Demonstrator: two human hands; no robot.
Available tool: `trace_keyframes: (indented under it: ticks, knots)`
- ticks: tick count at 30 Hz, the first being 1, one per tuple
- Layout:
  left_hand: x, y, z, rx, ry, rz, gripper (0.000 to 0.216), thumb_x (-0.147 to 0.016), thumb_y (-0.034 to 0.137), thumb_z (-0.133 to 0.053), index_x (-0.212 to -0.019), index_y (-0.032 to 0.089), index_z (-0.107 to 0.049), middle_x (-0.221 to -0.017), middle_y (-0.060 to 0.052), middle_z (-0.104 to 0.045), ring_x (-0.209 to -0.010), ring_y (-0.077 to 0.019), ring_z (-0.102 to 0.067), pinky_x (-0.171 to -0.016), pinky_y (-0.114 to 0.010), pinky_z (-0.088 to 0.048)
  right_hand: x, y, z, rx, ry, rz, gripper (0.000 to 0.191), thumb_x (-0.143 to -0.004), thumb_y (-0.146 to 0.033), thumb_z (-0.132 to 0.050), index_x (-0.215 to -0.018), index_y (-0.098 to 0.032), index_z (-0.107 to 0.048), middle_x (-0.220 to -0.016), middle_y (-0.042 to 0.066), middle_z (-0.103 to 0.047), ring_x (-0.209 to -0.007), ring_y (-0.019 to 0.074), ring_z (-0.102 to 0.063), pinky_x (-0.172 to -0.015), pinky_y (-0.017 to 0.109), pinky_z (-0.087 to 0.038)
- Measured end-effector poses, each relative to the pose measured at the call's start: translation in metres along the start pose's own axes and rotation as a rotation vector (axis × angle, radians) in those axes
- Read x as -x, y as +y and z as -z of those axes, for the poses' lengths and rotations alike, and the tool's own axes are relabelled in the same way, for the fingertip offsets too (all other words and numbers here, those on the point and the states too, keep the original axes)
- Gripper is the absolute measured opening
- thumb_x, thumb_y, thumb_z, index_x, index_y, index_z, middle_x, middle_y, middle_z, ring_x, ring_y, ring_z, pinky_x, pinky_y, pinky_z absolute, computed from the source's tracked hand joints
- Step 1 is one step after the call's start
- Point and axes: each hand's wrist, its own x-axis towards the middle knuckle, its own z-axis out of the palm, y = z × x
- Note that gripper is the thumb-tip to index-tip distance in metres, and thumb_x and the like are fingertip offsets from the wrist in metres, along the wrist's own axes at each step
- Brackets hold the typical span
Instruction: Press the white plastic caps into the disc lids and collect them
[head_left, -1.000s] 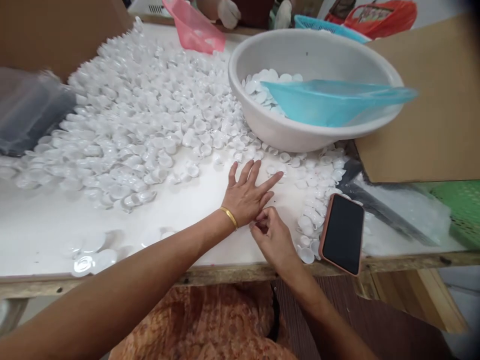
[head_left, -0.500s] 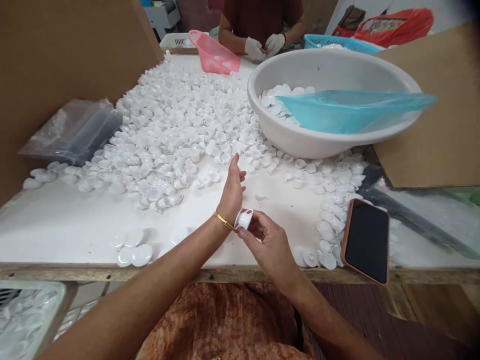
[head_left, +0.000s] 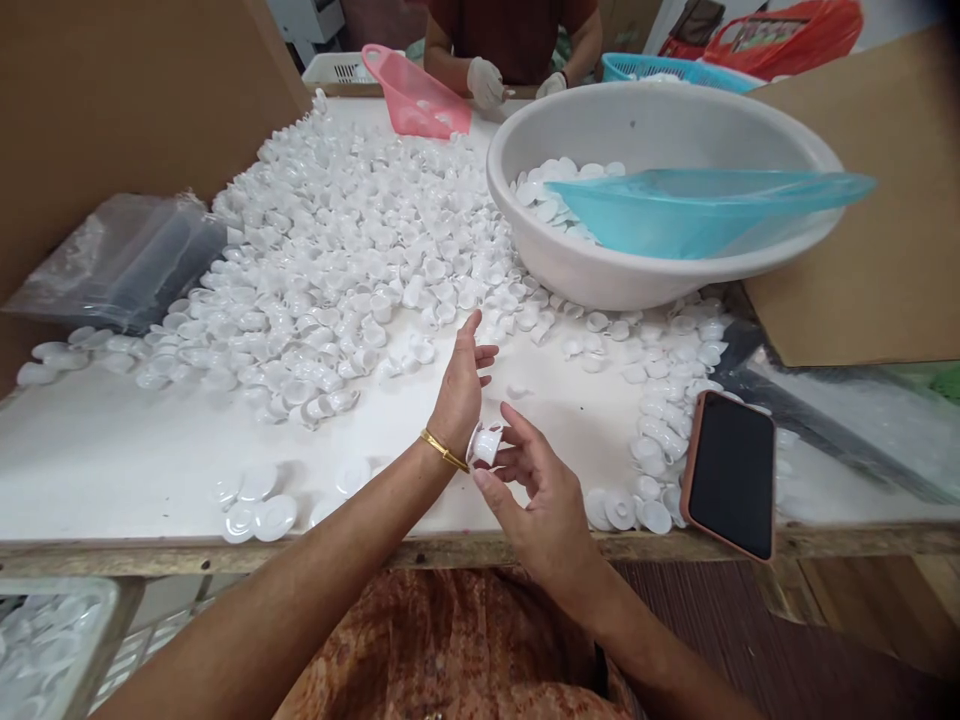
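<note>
A small white toy cup (head_left: 488, 445) sits sideways on a white saucer (head_left: 473, 443), the saucer's back against the heel of my left hand, by a gold bangle (head_left: 444, 452). My left hand (head_left: 460, 385) is open, thumb up and fingers stretched to the right, above the table. Thumb and fingers apart, my right hand (head_left: 538, 500) is open around the cup's right side. Whether its fingertips touch the cup, I cannot tell. Beyond my hands spreads a large heap of white toy cups (head_left: 360, 250). Loose white saucers (head_left: 274, 516) lie near the table's front edge.
A large white basin (head_left: 637, 285) holds white saucers and a blue scoop (head_left: 660, 225). At right lie a phone (head_left: 731, 475) and a cardboard sheet (head_left: 885, 220). A pink scoop (head_left: 420, 95) stands at the back, near a person's gloved hand (head_left: 486, 82). Plastic bags (head_left: 127, 260) lie left.
My right hand's fingers have spread away from the cup, which they pinched before. The cup and saucer stay at my left wrist. Across the table, the person's gloved hands have moved apart.
</note>
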Motion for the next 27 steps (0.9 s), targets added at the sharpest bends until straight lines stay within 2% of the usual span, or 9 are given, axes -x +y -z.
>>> trace_keyframes:
  ticks: [4,8,10,13,17,20,24,27]
  knots:
    - [0.001,-0.004,0.000,-0.101,-0.007,-0.068,0.054,-0.089,0.057,-0.013,-0.133,0.036,-0.037,-0.106,-0.005,-0.060,-0.102,-0.0189,-0.054,-0.088,-0.037,-0.043,0.004,-0.001,0.001,-0.055,0.040,-0.060,0.042,-0.083,-0.030,-0.057,-0.123,-0.021,-0.047,-0.106,0.007,-0.062,-0.090,0.0163,-0.061,-0.078,0.032,-0.053]
    - [0.002,-0.003,0.001,-0.132,-0.010,-0.085,0.056,-0.090,0.055,-0.009,-0.135,0.033,-0.034,-0.106,-0.006,-0.060,-0.102,-0.0180,-0.055,-0.087,-0.036,-0.045,0.003,0.001,0.000,-0.155,0.077,-0.127,0.037,-0.079,-0.030,-0.062,-0.112,-0.023,-0.047,-0.110,0.007,-0.059,-0.089,0.0160,-0.060,-0.076,0.032,-0.053]
    - [0.005,-0.001,0.002,-0.140,-0.004,-0.093,0.056,-0.091,0.053,-0.008,-0.135,0.031,-0.034,-0.107,-0.006,-0.059,-0.103,-0.0177,-0.054,-0.087,-0.036,-0.045,0.002,0.001,0.000,-0.140,0.108,-0.134,0.025,-0.078,-0.031,-0.063,-0.097,-0.022,-0.050,-0.103,0.005,-0.058,-0.084,0.0149,-0.059,-0.071,0.029,-0.053]
    - [0.012,0.006,0.001,-0.195,0.011,-0.150,0.053,-0.092,0.051,-0.011,-0.135,0.030,-0.034,-0.115,-0.006,-0.057,-0.106,-0.0178,-0.053,-0.089,-0.036,-0.043,0.002,-0.001,0.002,-0.060,0.076,-0.112,0.011,-0.083,-0.031,-0.056,-0.084,-0.020,-0.054,-0.090,0.002,-0.055,-0.079,0.0133,-0.055,-0.066,0.025,-0.049]
    - [0.020,0.011,-0.001,-0.298,0.057,-0.271,0.050,-0.093,0.048,-0.014,-0.135,0.031,-0.034,-0.129,-0.005,-0.049,-0.110,-0.0182,-0.048,-0.094,-0.038,-0.038,0.002,-0.003,0.002,0.043,0.084,-0.070,0.010,-0.084,-0.027,-0.053,-0.079,-0.019,-0.056,-0.080,0.000,-0.053,-0.070,0.0116,-0.049,-0.058,0.023,-0.041]
    - [0.022,0.010,-0.001,-0.345,0.056,-0.338,0.049,-0.093,0.046,-0.016,-0.136,0.030,-0.033,-0.131,-0.004,-0.048,-0.112,-0.0179,-0.046,-0.097,-0.038,-0.035,0.002,-0.001,0.001,0.113,0.083,-0.015,0.012,-0.083,-0.025,-0.053,-0.073,-0.019,-0.054,-0.073,-0.001,-0.051,-0.064,0.0114,-0.045,-0.058,0.024,-0.037]
    - [0.025,0.006,0.002,-0.370,0.008,-0.325,0.049,-0.093,0.046,-0.016,-0.137,0.030,-0.031,-0.118,-0.005,-0.056,-0.109,-0.0187,-0.048,-0.097,-0.040,-0.035,0.001,0.000,0.002,0.106,-0.021,0.030,0.017,-0.085,-0.024,-0.050,-0.069,-0.019,-0.051,-0.072,0.000,-0.051,-0.068,0.0132,-0.047,-0.062,0.026,-0.037]
    - [0.029,0.006,0.005,-0.354,-0.026,-0.274,0.049,-0.093,0.047,-0.016,-0.137,0.031,-0.031,-0.120,-0.005,-0.055,-0.109,-0.0193,-0.049,-0.096,-0.040,-0.037,0.001,-0.001,0.004,0.095,-0.069,0.044,0.017,-0.085,-0.022,-0.050,-0.068,-0.019,-0.049,-0.072,0.000,-0.052,-0.069,0.0138,-0.048,-0.064,0.026,-0.037]
